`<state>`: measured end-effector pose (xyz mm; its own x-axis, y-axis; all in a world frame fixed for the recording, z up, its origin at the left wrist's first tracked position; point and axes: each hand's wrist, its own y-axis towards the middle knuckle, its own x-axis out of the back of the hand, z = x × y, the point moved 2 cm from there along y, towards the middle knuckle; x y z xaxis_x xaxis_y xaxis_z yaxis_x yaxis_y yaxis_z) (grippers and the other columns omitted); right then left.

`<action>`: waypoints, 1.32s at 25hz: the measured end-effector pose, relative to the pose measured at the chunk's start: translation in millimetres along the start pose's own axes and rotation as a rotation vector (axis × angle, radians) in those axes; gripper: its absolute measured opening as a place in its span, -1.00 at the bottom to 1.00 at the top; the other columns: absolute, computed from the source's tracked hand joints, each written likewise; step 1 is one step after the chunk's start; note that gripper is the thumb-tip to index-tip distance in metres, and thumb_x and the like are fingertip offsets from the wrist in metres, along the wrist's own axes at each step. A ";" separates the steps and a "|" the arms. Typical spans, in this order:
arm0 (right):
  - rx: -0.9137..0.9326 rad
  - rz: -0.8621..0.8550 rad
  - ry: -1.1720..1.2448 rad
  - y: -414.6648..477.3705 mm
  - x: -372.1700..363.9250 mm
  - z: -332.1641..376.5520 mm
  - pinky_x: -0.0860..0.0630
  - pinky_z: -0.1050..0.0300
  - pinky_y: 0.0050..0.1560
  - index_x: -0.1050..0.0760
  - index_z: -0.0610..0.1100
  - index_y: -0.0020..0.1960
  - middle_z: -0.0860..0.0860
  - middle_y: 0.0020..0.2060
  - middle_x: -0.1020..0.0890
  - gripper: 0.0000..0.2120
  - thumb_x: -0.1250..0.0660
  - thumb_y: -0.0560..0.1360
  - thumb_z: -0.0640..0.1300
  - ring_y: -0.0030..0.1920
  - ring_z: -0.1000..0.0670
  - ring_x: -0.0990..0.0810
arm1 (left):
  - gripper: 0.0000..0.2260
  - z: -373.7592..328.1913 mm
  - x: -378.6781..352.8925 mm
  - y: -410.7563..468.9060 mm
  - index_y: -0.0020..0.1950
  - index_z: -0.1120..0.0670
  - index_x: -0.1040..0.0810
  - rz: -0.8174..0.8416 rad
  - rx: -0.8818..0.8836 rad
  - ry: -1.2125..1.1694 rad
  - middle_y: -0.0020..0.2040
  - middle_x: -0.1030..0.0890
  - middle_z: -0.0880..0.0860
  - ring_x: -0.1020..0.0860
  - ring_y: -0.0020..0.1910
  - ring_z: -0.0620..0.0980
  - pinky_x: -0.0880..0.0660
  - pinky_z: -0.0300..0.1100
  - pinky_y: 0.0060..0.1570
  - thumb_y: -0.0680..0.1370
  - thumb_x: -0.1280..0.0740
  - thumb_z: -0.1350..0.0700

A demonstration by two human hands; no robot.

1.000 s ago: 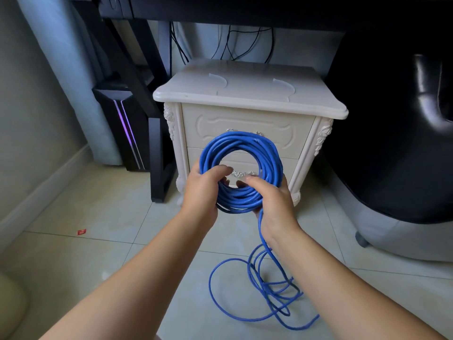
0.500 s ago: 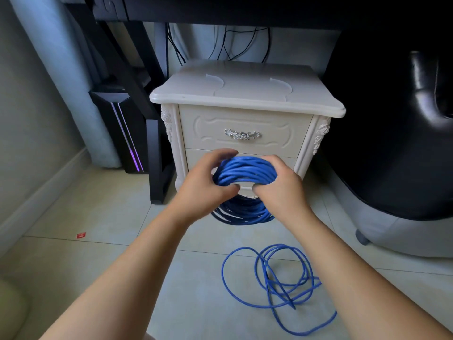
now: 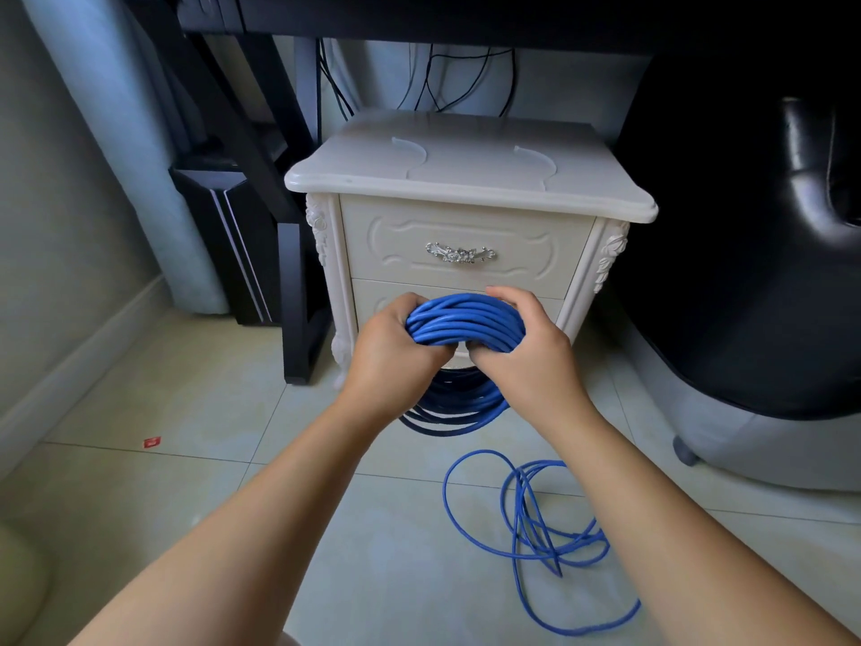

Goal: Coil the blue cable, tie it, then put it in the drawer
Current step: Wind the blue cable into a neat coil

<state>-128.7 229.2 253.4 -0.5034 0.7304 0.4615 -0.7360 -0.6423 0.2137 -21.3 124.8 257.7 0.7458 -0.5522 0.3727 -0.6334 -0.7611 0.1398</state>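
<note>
A coil of blue cable [image 3: 463,321] is held flat in front of a white nightstand. My left hand [image 3: 391,347] grips its left side and my right hand [image 3: 522,349] grips its right side. The coil's lower part [image 3: 459,403] hangs in shadow beneath my hands. Loose loops of the same cable [image 3: 536,519] trail on the tiled floor at the lower right. The nightstand's top drawer [image 3: 466,235] is closed, with a silver handle [image 3: 460,253]. My hands and the coil hide most of the lower drawer [image 3: 372,296].
The nightstand top [image 3: 466,174] stands under a black desk. A black computer tower [image 3: 223,235] and a desk leg [image 3: 298,319] are to the left. A black chair [image 3: 755,254] fills the right. A small red scrap [image 3: 152,442] lies on the floor.
The coil went from standing upright to lying tipped flat and lower, with both hands now gripping its sides. The loose cable on the floor has shifted to the right.
</note>
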 end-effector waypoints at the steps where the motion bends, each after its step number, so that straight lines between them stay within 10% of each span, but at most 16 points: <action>1: -0.029 -0.016 0.047 0.1 0.9 -1.4 -0.55 0.11 0.08 -0.47 0.15 0.21 0.22 0.01 -0.62 -0.55 -0.47 0.37 -0.12 0.03 0.11 -0.59 | -0.88 -0.9 0.5 0.1 -0.07 0.11 -0.54 -0.012 0.019 -0.050 -0.31 -0.55 0.03 -0.44 -0.39 -0.12 -0.39 -0.28 -0.36 0.45 -0.43 0.23; 6: -0.109 -0.066 0.311 -1.2 2.5 -4.2 -0.52 0.26 0.07 -0.46 0.13 0.21 0.19 0.00 -0.65 -0.57 -0.50 0.41 -0.09 0.03 0.20 -0.62 | -0.85 -1.1 2.7 3.8 -0.01 0.14 -0.58 -0.101 0.203 -0.494 -0.33 -0.53 0.00 -0.50 -0.30 -0.03 -0.50 -0.08 -0.10 0.46 -0.41 0.32; 11: -0.314 -0.084 0.681 -1.2 -15.7 -11.2 -0.56 -0.24 0.18 -0.44 -0.14 0.23 -0.17 -0.03 -0.67 -0.50 -0.52 0.34 -0.21 0.01 -0.18 -0.69 | -0.89 0.6 -15.1 -7.3 -0.09 0.13 -0.50 -0.136 0.384 -0.871 -0.35 -0.45 0.00 -0.47 -0.36 -0.07 -0.52 -0.12 -0.18 0.51 -0.33 0.32; 20: -0.285 -0.181 0.528 11.0 2.4 -4.7 -0.58 -0.29 0.06 -0.49 0.08 -0.07 -0.04 -0.22 -0.57 -0.60 -0.37 0.15 -0.24 -0.07 -0.26 -0.64 | -0.70 0.7 -9.0 -2.2 0.08 0.02 -0.56 0.089 0.226 -0.536 -0.07 -0.66 0.05 -0.62 -0.07 -0.05 -0.52 -0.06 0.05 0.38 -0.49 0.16; 27: 0.004 -0.025 0.061 10.9 14.9 5.1 -0.49 0.26 -0.12 -0.42 0.17 0.02 0.20 -0.19 -0.60 -0.52 -0.35 0.33 -0.37 -0.17 0.17 -0.57 | -0.29 -1.0 5.6 1.7 0.45 -0.21 -0.33 0.156 -0.082 -0.084 0.33 -0.47 -0.13 -0.50 0.21 -0.27 -0.49 -0.33 0.15 0.40 -0.52 0.20; 33: 0.133 0.073 -0.080 8.8 13.0 3.5 -0.52 0.17 -0.06 -0.45 0.14 0.07 0.12 -0.09 -0.61 -0.51 -0.36 0.31 -0.36 -0.07 0.05 -0.58 | -0.36 0.0 0.5 -3.4 0.37 -0.17 -0.41 0.219 -0.045 -0.093 0.08 -0.62 -0.15 -0.62 -0.02 -0.21 -0.52 -0.34 -0.01 0.39 -0.49 0.28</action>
<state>-140.2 232.3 264.3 -0.5122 0.6632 0.5458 -0.6296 -0.7221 0.2865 -18.8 127.1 257.4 0.6042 -0.7330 0.3126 -0.7891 -0.6050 0.1065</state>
